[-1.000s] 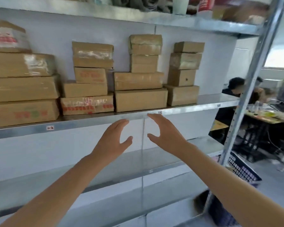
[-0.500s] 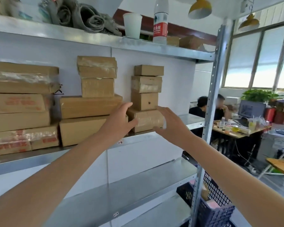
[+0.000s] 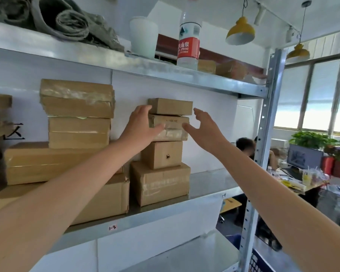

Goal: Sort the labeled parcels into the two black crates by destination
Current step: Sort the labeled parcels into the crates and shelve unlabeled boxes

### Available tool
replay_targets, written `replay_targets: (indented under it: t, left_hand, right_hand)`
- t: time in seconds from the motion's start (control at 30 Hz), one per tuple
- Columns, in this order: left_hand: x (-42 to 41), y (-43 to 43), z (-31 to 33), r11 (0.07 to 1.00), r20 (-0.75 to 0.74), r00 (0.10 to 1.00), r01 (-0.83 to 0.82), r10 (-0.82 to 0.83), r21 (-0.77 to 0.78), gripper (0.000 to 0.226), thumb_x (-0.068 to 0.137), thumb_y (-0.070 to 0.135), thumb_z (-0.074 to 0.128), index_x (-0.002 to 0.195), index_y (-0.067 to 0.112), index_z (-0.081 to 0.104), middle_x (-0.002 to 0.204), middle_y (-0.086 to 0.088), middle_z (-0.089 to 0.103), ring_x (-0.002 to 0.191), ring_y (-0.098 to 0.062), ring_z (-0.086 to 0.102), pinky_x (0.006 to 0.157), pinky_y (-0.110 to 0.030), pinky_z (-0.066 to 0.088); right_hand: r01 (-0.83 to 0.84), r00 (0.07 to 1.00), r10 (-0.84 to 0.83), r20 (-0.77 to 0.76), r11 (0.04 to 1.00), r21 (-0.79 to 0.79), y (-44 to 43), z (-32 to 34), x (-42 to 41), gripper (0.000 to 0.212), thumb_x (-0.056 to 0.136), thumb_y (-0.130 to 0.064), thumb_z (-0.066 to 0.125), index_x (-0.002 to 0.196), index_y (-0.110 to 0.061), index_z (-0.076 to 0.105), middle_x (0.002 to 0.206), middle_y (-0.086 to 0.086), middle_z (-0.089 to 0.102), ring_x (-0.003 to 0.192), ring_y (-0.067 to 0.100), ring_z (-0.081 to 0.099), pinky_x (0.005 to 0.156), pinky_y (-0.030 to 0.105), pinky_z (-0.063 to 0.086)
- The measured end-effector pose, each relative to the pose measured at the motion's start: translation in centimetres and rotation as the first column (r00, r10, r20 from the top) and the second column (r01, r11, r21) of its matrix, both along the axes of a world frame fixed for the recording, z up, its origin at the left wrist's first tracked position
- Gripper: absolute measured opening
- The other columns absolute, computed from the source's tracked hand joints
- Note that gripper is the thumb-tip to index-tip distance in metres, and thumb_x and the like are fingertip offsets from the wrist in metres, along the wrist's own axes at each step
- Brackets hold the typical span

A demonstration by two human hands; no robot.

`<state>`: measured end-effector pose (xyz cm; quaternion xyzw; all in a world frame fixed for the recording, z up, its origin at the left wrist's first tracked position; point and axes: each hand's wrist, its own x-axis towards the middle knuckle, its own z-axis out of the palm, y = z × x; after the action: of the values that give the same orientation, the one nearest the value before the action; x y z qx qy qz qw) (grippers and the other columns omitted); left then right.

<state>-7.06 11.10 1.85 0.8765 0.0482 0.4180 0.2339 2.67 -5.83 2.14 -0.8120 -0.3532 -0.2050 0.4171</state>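
Brown taped parcels stand stacked on the steel shelf (image 3: 208, 185). In the right stack, a small top parcel (image 3: 171, 106) lies on a second parcel (image 3: 174, 125), which sits above a cube-shaped parcel (image 3: 162, 154) and a bigger bottom parcel (image 3: 161, 183). My left hand (image 3: 141, 124) touches the left side of the two upper parcels, thumb across the second one's front. To the stack's right, my right hand (image 3: 203, 126) is spread open, thumb tip near the second parcel's front. A corner of a black crate (image 3: 254, 260) shows at the bottom right.
More parcels (image 3: 77, 114) are stacked to the left. The upper shelf carries a water bottle (image 3: 188, 36), a white cup (image 3: 143, 36) and grey cloth (image 3: 57, 18). A steel upright (image 3: 263, 134) bounds the shelf's right end. People sit at a desk (image 3: 294, 179) beyond it.
Both hands rose from below the shelf edge to the top of the right stack. The left hand now touches its upper parcels. My view shifted up and to the right.
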Motion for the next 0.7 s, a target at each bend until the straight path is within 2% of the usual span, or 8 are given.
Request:
replay_targets:
  t: [0.1, 0.2, 0.3, 0.37, 0.43, 0.57, 0.63, 0.7]
  left_hand:
    - [2.3, 0.1, 0.7, 0.997, -0.024, 0.999, -0.032, 0.031, -0.068, 0.073, 0.093, 0.043, 0.059, 0.151, 0.011, 0.028, 0.154, -0.006, 0.032, 0.143, -0.021, 0.026, 0.113, -0.035, 0.026]
    - [4.2, 0.0, 1.4, 0.993, -0.028, 0.996, -0.088, 0.086, -0.072, 0.070, 0.094, 0.044, 0.058, 0.149, 0.012, 0.030, 0.149, -0.007, 0.035, 0.141, -0.023, 0.025, 0.108, -0.031, 0.026]
    - [5.9, 0.0, 1.6, 0.983, -0.002, 0.990, -0.141, 0.142, -0.119, 0.066, 0.093, 0.046, 0.058, 0.146, 0.014, 0.037, 0.143, -0.005, 0.043, 0.136, -0.023, 0.034, 0.109, -0.031, 0.030]
    - [7.0, -0.2, 1.2, 0.970, 0.025, 0.982, -0.180, 0.187, -0.163, 0.061, 0.092, 0.049, 0.057, 0.141, 0.014, 0.044, 0.136, -0.005, 0.050, 0.130, -0.024, 0.041, 0.108, -0.039, 0.038]
    - [7.8, -0.9, 0.8, 0.955, 0.071, 0.962, -0.251, 0.265, -0.158, 0.052, 0.092, 0.049, 0.056, 0.132, 0.016, 0.049, 0.128, -0.004, 0.053, 0.124, -0.023, 0.044, 0.102, -0.036, 0.040]
    - [8.5, -2.7, 0.4, 0.935, 0.200, 0.920, -0.302, 0.337, -0.184, 0.050, 0.092, 0.047, 0.055, 0.132, 0.017, 0.051, 0.127, 0.000, 0.055, 0.124, -0.019, 0.046, 0.105, -0.040, 0.042]
    - [7.9, -4.0, 0.3, 0.928, 0.256, 0.898, -0.311, 0.357, -0.203, 0.048, 0.094, 0.045, 0.054, 0.134, 0.019, 0.050, 0.130, 0.004, 0.053, 0.127, -0.013, 0.043, 0.106, -0.033, 0.039]
    - [6.9, -5.8, 0.2, 0.919, 0.310, 0.871, -0.320, 0.381, -0.231, 0.043, 0.095, 0.042, 0.055, 0.132, 0.021, 0.050, 0.130, 0.007, 0.051, 0.125, -0.008, 0.043, 0.101, -0.020, 0.035]
  right_hand:
    - [-0.014, 0.999, 0.018, -0.048, 0.996, 0.087, 1.1, 1.1, 2.9, 0.063, 0.100, -0.033, 0.051, 0.152, -0.007, 0.025, 0.150, 0.009, 0.035, 0.136, 0.021, 0.037, 0.095, 0.021, 0.028]
    - [-0.027, 0.996, 0.040, -0.084, 0.989, 0.145, 2.1, 2.1, 5.8, 0.055, 0.100, -0.034, 0.049, 0.140, 0.001, 0.037, 0.137, 0.012, 0.043, 0.129, 0.028, 0.040, 0.092, 0.027, 0.030]
    - [-0.123, 0.978, 0.148, -0.148, 0.978, 0.166, 3.0, 2.4, 8.5, 0.045, 0.097, -0.039, 0.047, 0.126, -0.005, 0.050, 0.121, 0.002, 0.048, 0.115, 0.022, 0.047, 0.089, 0.031, 0.038]
    - [-0.218, 0.946, 0.255, -0.202, 0.957, 0.190, 3.5, 2.3, 10.5, 0.040, 0.095, -0.041, 0.047, 0.116, -0.009, 0.058, 0.114, 0.003, 0.060, 0.103, 0.020, 0.056, 0.077, 0.030, 0.044]
    - [-0.299, 0.910, 0.347, -0.227, 0.928, 0.220, 3.8, 2.1, 11.9, 0.035, 0.098, -0.040, 0.047, 0.110, -0.011, 0.060, 0.105, 0.000, 0.063, 0.092, 0.017, 0.058, 0.067, 0.025, 0.043]
    - [-0.415, 0.871, 0.471, -0.141, 0.858, 0.302, 3.3, 1.2, 13.6, 0.030, 0.099, -0.039, 0.048, 0.115, -0.016, 0.057, 0.114, -0.003, 0.061, 0.097, 0.009, 0.057, 0.069, 0.017, 0.040]
    - [-0.463, 0.839, 0.532, -0.115, 0.808, 0.363, 2.7, 0.9, 13.6, 0.026, 0.101, -0.039, 0.046, 0.117, -0.021, 0.055, 0.114, -0.008, 0.060, 0.094, -0.001, 0.055, 0.069, 0.012, 0.038]
    - [-0.520, 0.792, 0.601, -0.110, 0.758, 0.394, 2.0, 0.5, 13.0, 0.026, 0.102, -0.039, 0.045, 0.118, -0.023, 0.057, 0.110, -0.013, 0.061, 0.091, -0.007, 0.055, 0.065, 0.008, 0.041]
